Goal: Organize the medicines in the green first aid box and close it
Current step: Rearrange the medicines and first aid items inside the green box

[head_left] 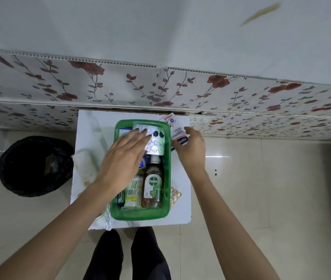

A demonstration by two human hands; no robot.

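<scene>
The green first aid box (167, 158) stands open on a small white table (91, 138). Inside lie a Dettol bottle (153, 184), a yellow-green carton (132, 193) and silver blister strips (156, 144) at the far end. My left hand (123, 158) rests flat on the strips, fingers spread, pressing them into the box. My right hand (192, 146) is just right of the box, fingers curled around a white Hansaplast packet (177, 136) on the table. A strip of round tan pills (175, 196) sticks out beside the box's right wall. The lid is not in view.
A black bin (35, 166) with a dark liner stands on the floor left of the table. A wall with floral panels (160, 87) runs right behind the table. Crumpled foil (108, 217) lies at the table's near left. My legs stand at the near edge.
</scene>
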